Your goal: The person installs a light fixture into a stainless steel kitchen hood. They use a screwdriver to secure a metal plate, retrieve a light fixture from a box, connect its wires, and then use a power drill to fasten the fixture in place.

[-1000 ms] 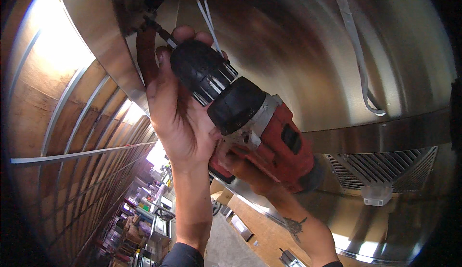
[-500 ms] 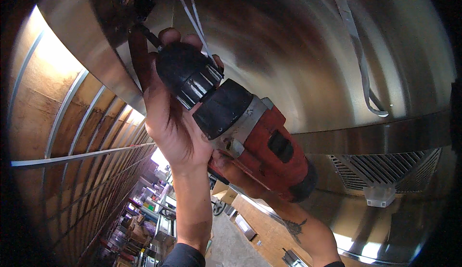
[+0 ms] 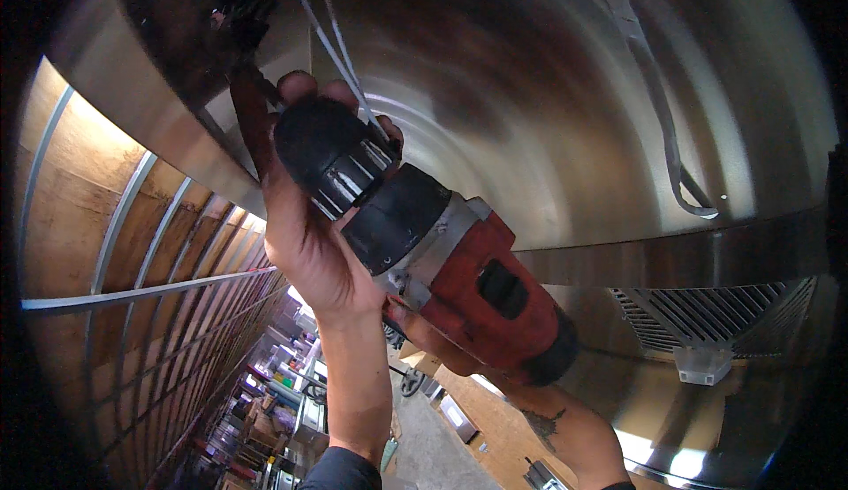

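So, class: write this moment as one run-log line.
left hand: cradles front of drill | right hand: grips red and black drill from below | drill nose: at edge of steel hood | white cables: beside chuck

This is a metalworking shop or warehouse. A large curved sheet of brushed stainless steel (image 3: pixel 565 110) fills the view from 11 to 3 o'clock, with a louvred vent panel (image 3: pixel 707 313) at 4 o'clock. A wall of wooden boards in metal framing (image 3: pixel 115 251) runs along 9 o'clock. At 6 o'clock, far below, lie a concrete floor (image 3: pixel 424 446) and crowded storage racks (image 3: pixel 274 402).
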Tool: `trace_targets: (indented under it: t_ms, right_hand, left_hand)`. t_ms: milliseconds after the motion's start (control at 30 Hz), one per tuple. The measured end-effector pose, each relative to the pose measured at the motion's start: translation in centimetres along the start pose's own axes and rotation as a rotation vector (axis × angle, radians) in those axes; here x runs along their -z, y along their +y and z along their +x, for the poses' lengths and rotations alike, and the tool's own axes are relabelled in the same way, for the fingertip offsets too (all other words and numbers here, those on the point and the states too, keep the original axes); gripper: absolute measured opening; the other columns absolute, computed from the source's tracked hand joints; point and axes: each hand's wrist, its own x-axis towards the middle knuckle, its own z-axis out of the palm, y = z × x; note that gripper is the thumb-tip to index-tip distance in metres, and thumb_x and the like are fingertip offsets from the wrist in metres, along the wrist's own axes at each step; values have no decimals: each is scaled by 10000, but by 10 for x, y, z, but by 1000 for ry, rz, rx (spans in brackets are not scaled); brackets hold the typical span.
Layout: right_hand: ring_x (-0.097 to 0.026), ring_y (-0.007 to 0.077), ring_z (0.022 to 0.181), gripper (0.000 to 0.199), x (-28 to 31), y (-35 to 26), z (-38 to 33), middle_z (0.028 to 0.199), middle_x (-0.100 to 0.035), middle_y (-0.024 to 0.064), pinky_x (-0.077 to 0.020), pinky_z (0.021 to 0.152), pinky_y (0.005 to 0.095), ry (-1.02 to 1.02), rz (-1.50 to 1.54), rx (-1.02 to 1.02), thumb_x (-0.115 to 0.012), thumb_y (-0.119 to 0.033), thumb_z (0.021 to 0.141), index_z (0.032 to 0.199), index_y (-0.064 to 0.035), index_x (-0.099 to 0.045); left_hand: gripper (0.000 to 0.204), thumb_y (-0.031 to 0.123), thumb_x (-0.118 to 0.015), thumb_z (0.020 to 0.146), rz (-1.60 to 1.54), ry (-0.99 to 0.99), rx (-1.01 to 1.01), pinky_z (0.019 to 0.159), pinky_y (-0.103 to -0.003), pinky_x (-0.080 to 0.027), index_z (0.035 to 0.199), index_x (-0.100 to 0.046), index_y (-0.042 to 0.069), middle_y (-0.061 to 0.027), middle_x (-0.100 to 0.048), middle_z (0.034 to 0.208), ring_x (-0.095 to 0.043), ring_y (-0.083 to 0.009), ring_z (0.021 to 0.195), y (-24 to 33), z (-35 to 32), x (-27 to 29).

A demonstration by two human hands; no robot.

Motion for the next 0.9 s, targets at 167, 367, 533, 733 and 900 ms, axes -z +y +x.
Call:
trace_targets:
  t_ms: [167,367,533,733,900]
  right_hand:
    - [-568,120,859,227,0,-3,-1,935,-593,-12,-488,747,295,2,-19,11,-728,-200,889,1073,-90,-654]
    - [-573,123,865,228,1,-8,2,942,-596,-9,-491,753,296,7,-33,36,-727,-196,891,1078,-89,-653]
    - [-577,125,869,229,1,-8,1,948,-600,-6,-494,758,296,7,-35,42,-727,-192,892,1082,-88,-652]
    - [-581,128,875,230,1,-8,3,954,-603,-3,-498,763,297,7,-48,61,-726,-188,894,1087,-87,-651]
    - [-585,130,879,231,1,-11,4,960,-606,0,-500,768,297,14,-68,80,-726,-184,896,1091,-87,-650]
  left_hand:
    - [597,187,-495,1078,9,11,1,1048,-554,-527,1609,-225,161,-159,-539,1443,-564,-322,1323,0,0,0]
    - [581,194,-493,1082,16,-25,29,1071,-562,-500,1605,-243,165,-145,-537,1446,-555,-308,1335,0,4,-1]
    - [558,202,-492,1085,-16,8,32,1083,-569,-482,1598,-278,169,-129,-540,1446,-545,-299,1346,-1,1,-4]
    - [560,203,-488,1085,-34,62,43,1089,-572,-483,1597,-267,158,-133,-536,1450,-539,-300,1353,0,-2,-4]
    - [537,199,-479,1089,12,-12,28,1087,-572,-486,1581,-276,134,-139,-532,1459,-549,-295,1344,-1,2,-3]
